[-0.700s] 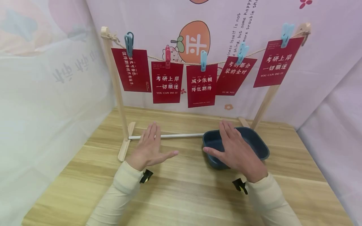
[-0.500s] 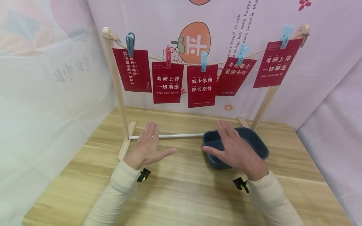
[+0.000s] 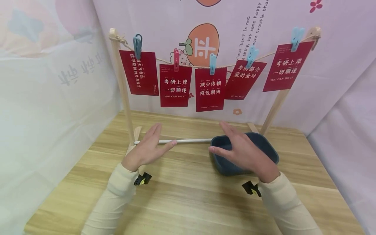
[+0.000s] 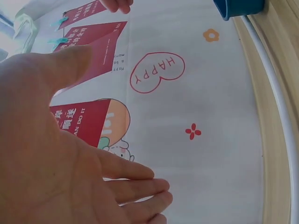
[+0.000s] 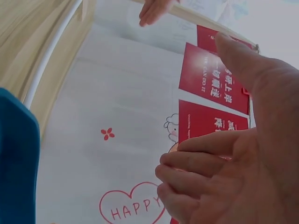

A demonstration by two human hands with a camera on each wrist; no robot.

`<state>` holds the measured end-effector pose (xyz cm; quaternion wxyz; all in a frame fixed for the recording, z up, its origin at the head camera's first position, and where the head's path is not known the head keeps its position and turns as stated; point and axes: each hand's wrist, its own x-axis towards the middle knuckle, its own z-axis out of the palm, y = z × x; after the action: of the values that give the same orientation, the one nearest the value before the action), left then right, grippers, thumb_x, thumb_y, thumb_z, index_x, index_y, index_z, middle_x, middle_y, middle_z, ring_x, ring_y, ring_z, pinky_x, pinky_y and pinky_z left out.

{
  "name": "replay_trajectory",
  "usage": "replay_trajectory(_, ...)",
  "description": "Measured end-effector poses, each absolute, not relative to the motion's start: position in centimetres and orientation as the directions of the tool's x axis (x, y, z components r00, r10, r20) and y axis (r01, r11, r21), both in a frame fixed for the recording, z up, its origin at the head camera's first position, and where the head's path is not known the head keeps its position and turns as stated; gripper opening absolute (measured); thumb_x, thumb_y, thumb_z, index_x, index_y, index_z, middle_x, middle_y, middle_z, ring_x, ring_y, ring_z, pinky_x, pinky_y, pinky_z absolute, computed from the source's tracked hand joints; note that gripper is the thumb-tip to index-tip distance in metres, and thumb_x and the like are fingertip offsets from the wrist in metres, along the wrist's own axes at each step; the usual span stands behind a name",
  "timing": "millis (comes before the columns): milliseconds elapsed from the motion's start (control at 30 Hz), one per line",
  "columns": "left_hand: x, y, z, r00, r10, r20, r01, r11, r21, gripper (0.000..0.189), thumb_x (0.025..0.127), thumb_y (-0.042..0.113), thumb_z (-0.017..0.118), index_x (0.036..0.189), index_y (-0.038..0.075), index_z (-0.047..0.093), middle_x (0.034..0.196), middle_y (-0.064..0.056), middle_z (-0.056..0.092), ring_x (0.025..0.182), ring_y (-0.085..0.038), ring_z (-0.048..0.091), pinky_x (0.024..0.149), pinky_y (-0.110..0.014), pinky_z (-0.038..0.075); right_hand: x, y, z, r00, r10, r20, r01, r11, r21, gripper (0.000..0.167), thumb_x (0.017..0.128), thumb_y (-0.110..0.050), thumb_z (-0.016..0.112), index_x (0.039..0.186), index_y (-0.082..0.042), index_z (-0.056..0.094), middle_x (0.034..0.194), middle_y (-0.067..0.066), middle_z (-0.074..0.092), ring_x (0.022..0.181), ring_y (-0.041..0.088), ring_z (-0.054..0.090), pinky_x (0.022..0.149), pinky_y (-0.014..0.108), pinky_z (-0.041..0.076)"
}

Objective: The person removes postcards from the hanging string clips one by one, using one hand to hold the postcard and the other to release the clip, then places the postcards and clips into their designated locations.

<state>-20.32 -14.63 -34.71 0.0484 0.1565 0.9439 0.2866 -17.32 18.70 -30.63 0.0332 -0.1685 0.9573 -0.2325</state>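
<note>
My left hand hovers near the left post, fingers straight and thumb spread, holding nothing. My right hand is held over the dark blue basin, its fingers extended too and nothing in its grasp. Behind both hands, several red cards hang from a twine line. A dark teal clothespin clips the leftmost card, and a pink clothespin clips the card beside it. Light blue clothespins hold the middle card, the slanted card and the far right card.
The twine runs between a left wooden post and a right wooden post. A white rod crosses low between them, over the wooden table. A printed cloth hangs behind, with white cloth at the sides.
My left hand has drifted left and slightly up, its fingers angling away. The right hand has shifted slightly, fingertips moving left. Cards, clothespins and basin stay in place.
</note>
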Motion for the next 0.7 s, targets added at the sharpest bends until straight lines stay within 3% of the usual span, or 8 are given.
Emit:
replay_trajectory(233,-21.1,-15.0,-34.1,-0.958,0.263,0.116,0.276,0.731,0.624,0.089,0.103,0.052,0.062,0.162,-0.005,0.028,0.167,-0.027,0.035,0.156,-0.045,0.034,0.128,-0.062,0.032,-17.6,17.9,-29.3,-0.932,-0.35,0.098,-0.354,0.818,-0.452,0.102,0.089,-0.059,0.079,0.166,-0.011,0.032,0.168,0.015,0.042,0.153,0.04,0.045,0.113,0.06,0.05)
replay_trajectory(300,-21.4,-15.1,-34.1,-0.964,0.222,0.143,0.261,0.71,0.654,0.083,0.103,0.047,0.065,0.159,-0.006,0.034,0.163,-0.027,0.042,0.153,-0.044,0.039,0.126,-0.06,0.035,-17.8,17.7,-29.0,-0.93,-0.347,0.12,-0.362,0.812,-0.457,0.096,0.089,-0.053,0.082,0.163,-0.01,0.038,0.153,0.014,0.061,0.133,0.037,0.066,0.104,0.054,0.059)
replay_trajectory(400,-21.8,-15.2,-34.1,-0.971,0.16,0.178,0.24,0.667,0.705,0.073,0.103,0.042,0.067,0.154,-0.005,0.043,0.158,-0.025,0.05,0.15,-0.042,0.046,0.124,-0.057,0.039,-18.0,17.2,-28.7,-0.921,-0.345,0.182,-0.39,0.803,-0.451,0.089,0.088,-0.046,0.086,0.159,-0.009,0.047,0.141,0.014,0.07,0.103,0.029,0.079,0.089,0.045,0.066)
replay_trajectory(433,-22.0,-15.2,-34.1,-0.973,0.139,0.184,0.23,0.648,0.726,0.07,0.103,0.04,0.067,0.152,-0.004,0.045,0.157,-0.024,0.052,0.149,-0.041,0.048,0.124,-0.057,0.04,-18.1,17.1,-28.5,-0.916,-0.345,0.204,-0.401,0.799,-0.449,0.087,0.087,-0.045,0.087,0.157,-0.009,0.05,0.138,0.014,0.072,0.1,0.028,0.08,0.088,0.044,0.066)
replay_trajectory(467,-22.2,-15.3,-34.1,-0.975,0.118,0.188,0.22,0.622,0.752,0.068,0.103,0.039,0.068,0.151,-0.003,0.047,0.155,-0.024,0.054,0.148,-0.04,0.049,0.124,-0.055,0.04,-18.2,17.0,-28.4,-0.912,-0.345,0.223,-0.411,0.794,-0.448,0.085,0.087,-0.043,0.087,0.155,-0.008,0.052,0.138,0.014,0.072,0.1,0.029,0.08,0.088,0.043,0.066)
replay_trajectory(533,-22.5,-15.4,-34.2,-0.976,0.085,0.199,0.212,0.558,0.802,0.063,0.103,0.037,0.069,0.149,-0.002,0.051,0.152,-0.023,0.057,0.146,-0.039,0.052,0.125,-0.053,0.04,-18.3,16.9,-28.2,-0.899,-0.349,0.265,-0.435,0.787,-0.438,0.081,0.085,-0.041,0.089,0.152,-0.008,0.057,0.148,0.015,0.065,0.118,0.033,0.075,0.097,0.047,0.063)
replay_trajectory(633,-23.1,-15.5,-34.3,-0.975,0.04,0.221,0.215,0.442,0.871,0.059,0.103,0.036,0.069,0.145,-0.002,0.055,0.148,-0.022,0.062,0.142,-0.037,0.058,0.123,-0.048,0.044,-18.5,16.6,-27.8,-0.885,-0.356,0.302,-0.46,0.771,-0.441,0.076,0.085,-0.038,0.09,0.148,-0.007,0.061,0.148,0.015,0.065,0.136,0.037,0.064,0.105,0.053,0.058)
replay_trajectory(700,-23.5,-15.5,-34.3,-0.971,0.011,0.239,0.225,0.377,0.898,0.056,0.103,0.034,0.069,0.144,-0.003,0.056,0.145,-0.021,0.064,0.138,-0.035,0.062,0.12,-0.045,0.048,-18.6,16.4,-27.5,-0.879,-0.357,0.317,-0.47,0.762,-0.446,0.072,0.086,-0.037,0.089,0.146,-0.007,0.063,0.147,0.015,0.065,0.136,0.037,0.064,0.106,0.053,0.057)
